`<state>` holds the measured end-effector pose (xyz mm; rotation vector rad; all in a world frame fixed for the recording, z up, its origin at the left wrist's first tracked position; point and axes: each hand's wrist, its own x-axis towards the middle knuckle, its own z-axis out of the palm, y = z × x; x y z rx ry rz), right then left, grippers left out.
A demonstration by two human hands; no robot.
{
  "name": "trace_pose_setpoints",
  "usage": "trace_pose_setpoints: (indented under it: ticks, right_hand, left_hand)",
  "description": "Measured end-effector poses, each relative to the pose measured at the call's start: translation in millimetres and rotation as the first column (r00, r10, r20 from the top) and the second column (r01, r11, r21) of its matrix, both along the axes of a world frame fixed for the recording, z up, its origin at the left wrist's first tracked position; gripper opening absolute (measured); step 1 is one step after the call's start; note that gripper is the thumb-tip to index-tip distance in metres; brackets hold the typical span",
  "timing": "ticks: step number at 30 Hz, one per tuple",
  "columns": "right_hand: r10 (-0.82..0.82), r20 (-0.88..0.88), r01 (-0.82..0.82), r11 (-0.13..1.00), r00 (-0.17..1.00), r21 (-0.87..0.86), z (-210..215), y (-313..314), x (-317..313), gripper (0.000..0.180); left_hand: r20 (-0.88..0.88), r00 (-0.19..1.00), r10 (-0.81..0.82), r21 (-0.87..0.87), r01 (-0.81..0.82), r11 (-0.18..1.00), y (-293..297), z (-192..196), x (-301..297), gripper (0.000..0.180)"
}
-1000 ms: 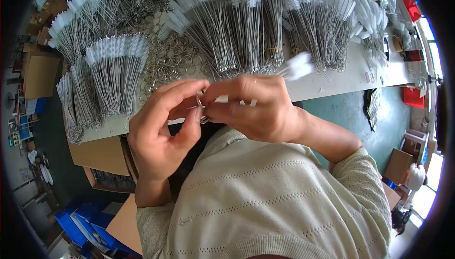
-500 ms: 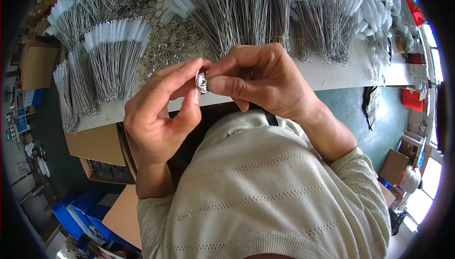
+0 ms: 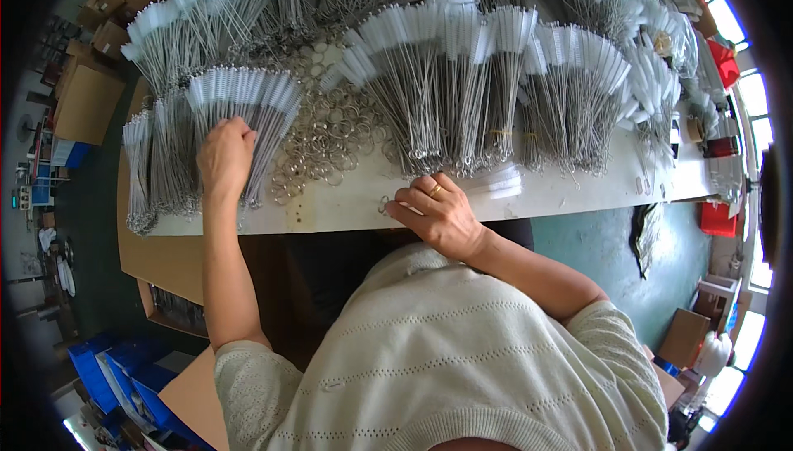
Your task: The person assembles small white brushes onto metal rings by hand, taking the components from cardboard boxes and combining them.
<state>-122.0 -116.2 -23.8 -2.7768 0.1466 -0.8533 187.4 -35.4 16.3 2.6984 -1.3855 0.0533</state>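
Note:
My left hand (image 3: pixel 223 154) is stretched out to a fanned bundle of thin wire brushes with white bristle tips (image 3: pixel 248 96) at the left of the white table (image 3: pixel 545 195). Its fingers are curled into the wire stems. At the table's near edge rests my right hand (image 3: pixel 438 213), with a band on one finger. It pinches a small metal ring (image 3: pixel 385 203) at its fingertips. A loose heap of metal split rings (image 3: pixel 330 133) lies between the two hands.
Many more brush bundles (image 3: pixel 462 79) cover the back of the table from left to right. Cardboard boxes (image 3: pixel 83 104) stand at the left, blue crates (image 3: pixel 116 368) at the lower left, and red bins (image 3: pixel 717 220) at the right.
Both hands were together in front of my chest around a ring. The left hand has since reached out to the brush bundle, and the right has dropped to the table edge.

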Motion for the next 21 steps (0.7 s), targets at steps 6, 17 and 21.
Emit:
trace_pose_setpoints:
  ticks: [6, 17, 21]
  right_hand:
    - [-0.138, -0.007, 0.138, 0.990, 0.990, 0.030, 41, -54, 49, 0.010]
    - [-0.438, -0.265, 0.477, 0.872, 0.859, 0.105, 49, -101, 97, 0.011]
    - [-0.395, -0.015, 0.299, 0.670, 0.918, 0.680, 76, -122, 76, 0.015]
  left_hand:
    - [0.062, 0.998, -0.026, -0.095, 0.032, 0.995, 4, -4, -4, 0.012]
    - [-0.045, 0.997, -0.056, -0.445, 0.030, 0.895, 5, -6, -1, 0.018]
    - [-0.522, 0.761, -0.385, -0.817, -0.317, 0.481, -5, 25, 3, 0.018]
